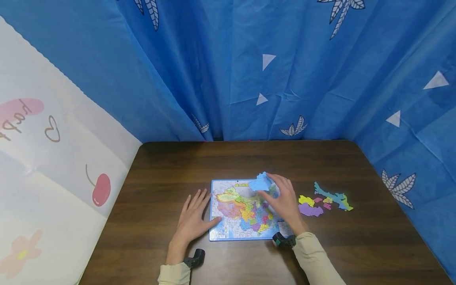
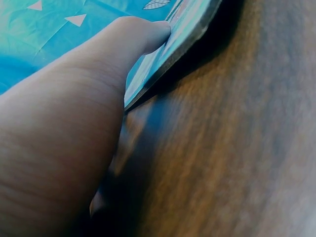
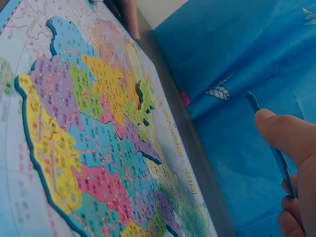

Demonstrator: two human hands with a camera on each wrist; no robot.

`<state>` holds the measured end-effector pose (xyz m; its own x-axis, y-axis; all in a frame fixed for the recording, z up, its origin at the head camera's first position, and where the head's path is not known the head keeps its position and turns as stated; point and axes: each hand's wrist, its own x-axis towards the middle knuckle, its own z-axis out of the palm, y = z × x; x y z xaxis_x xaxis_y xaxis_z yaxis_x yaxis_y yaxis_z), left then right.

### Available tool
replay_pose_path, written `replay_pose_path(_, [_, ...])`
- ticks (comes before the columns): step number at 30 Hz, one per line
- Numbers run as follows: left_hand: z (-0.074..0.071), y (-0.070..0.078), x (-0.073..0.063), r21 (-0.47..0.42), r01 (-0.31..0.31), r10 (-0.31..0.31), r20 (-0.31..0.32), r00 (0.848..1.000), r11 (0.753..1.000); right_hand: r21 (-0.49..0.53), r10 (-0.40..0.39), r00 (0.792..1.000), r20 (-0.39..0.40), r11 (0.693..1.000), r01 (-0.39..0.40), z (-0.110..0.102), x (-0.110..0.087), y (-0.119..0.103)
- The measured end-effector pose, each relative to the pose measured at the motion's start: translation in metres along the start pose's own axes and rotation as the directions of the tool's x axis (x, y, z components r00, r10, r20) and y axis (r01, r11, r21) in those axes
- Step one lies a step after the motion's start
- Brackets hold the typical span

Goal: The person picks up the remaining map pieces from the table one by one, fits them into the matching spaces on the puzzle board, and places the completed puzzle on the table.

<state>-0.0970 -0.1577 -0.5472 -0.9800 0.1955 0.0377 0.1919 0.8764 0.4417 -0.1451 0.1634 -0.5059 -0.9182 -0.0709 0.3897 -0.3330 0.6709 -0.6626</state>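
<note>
A map puzzle board [image 1: 228,233] with a blue rim lies on the table, many coloured pieces set in it. My right hand [image 1: 286,202] pinches a light-blue puzzle piece [image 1: 261,183] above the board's upper right part. In the right wrist view this puzzle piece [image 3: 283,165] appears edge-on, between the thumb and the curled fingers of my right hand [image 3: 291,136]. With fingers straight and spread, my left hand [image 1: 192,219] rests beside the board's left edge. Its thumb [image 2: 143,34] touches the board's top surface in the left wrist view; the other fingers are hidden there.
Right of the board lie several loose pieces: a purple piece [image 1: 310,210], a yellow piece [image 1: 306,200], a long teal-green piece [image 1: 333,195] and small pink ones. A blue curtain [image 1: 242,99] hangs behind the brown table [image 1: 160,166], and a white printed cloth [image 1: 64,166] hangs left.
</note>
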Motion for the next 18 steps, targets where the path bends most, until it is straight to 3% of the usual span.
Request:
replay_pose_path(9, [-0.002, 0.001, -0.001, -0.010, 0.001, 0.000, 0.009, 1.000, 1.000, 0.030, -0.030, 1.000, 0.000, 0.999, 0.030, 0.007, 0.002, -0.005])
replay_pose_path(18, [-0.002, 0.001, -0.001, -0.006, -0.001, 0.001, 0.002, 1.000, 1.000, 0.053, 0.001, 0.999, 0.038, 0.999, -0.003, 0.014, 0.004, -0.009])
